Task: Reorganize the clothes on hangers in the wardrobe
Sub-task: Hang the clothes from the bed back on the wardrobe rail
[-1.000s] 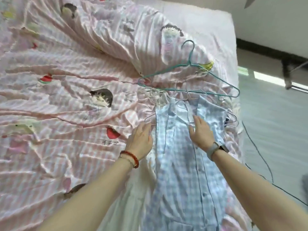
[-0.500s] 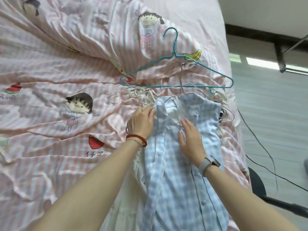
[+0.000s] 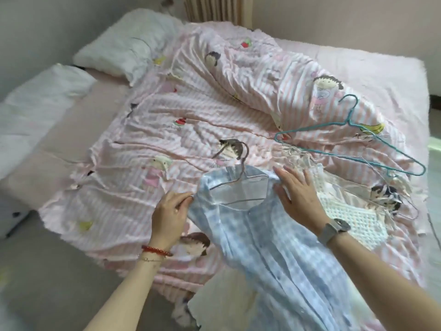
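A light blue checked shirt (image 3: 267, 237) hangs on a thin metal hanger (image 3: 241, 185) over the near edge of the bed. My left hand (image 3: 170, 213) pinches the shirt's left shoulder between thumb and fingers. My right hand (image 3: 299, 194) lies flat with straight fingers on the shirt's right shoulder. A teal wire hanger (image 3: 353, 139) lies bare on the cover to the right. A white knitted garment (image 3: 353, 216) lies beside the shirt, with several thin wire hangers (image 3: 298, 156) tangled above it.
The bed is spread with a rumpled pink striped cartoon cover (image 3: 167, 130). Two white pillows (image 3: 124, 46) lie at its far left. Grey floor (image 3: 47, 283) shows at the lower left, and a curtain (image 3: 217, 8) hangs behind the bed.
The shirt on its hanger has come up off the pile and shifted left, uncovering the white knitted garment. My view has swung left and back, showing the whole bed.
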`<state>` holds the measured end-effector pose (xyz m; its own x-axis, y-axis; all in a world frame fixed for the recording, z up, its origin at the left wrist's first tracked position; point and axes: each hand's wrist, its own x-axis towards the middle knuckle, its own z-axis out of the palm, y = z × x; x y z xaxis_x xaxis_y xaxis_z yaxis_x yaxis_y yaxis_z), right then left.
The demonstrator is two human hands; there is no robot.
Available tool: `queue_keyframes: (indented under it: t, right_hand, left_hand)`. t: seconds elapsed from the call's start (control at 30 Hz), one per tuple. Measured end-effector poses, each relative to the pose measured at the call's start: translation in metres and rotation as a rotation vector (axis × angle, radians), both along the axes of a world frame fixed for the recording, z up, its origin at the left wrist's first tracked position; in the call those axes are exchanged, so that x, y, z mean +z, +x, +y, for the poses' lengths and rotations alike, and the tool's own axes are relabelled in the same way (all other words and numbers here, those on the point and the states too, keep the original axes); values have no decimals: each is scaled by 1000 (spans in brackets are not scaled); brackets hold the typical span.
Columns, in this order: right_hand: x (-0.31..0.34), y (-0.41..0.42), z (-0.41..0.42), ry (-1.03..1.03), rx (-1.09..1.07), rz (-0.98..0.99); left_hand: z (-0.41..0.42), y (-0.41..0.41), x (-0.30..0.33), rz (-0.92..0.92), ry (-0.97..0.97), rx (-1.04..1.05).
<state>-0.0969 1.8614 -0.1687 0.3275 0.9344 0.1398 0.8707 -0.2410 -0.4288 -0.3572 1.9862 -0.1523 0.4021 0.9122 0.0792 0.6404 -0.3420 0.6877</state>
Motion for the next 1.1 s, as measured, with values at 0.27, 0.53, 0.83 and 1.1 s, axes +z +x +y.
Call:
queue_keyframes:
  t: [0.27, 0.53, 0.83, 1.1]
  right_hand:
    - [79, -212, 75, 183, 632, 11]
    - [167, -470, 55, 229, 1277, -11]
    - [211, -677, -85, 343, 1849, 134]
    - [227, -749, -186, 219, 2315, 185]
  left_hand:
    - [-67, -249, 66, -83, 125, 621]
    - [-254, -442, 115, 0, 351, 1275]
    - [-487, -532, 156, 211, 530, 1787]
    - [-611, -519, 165, 293, 543, 2159]
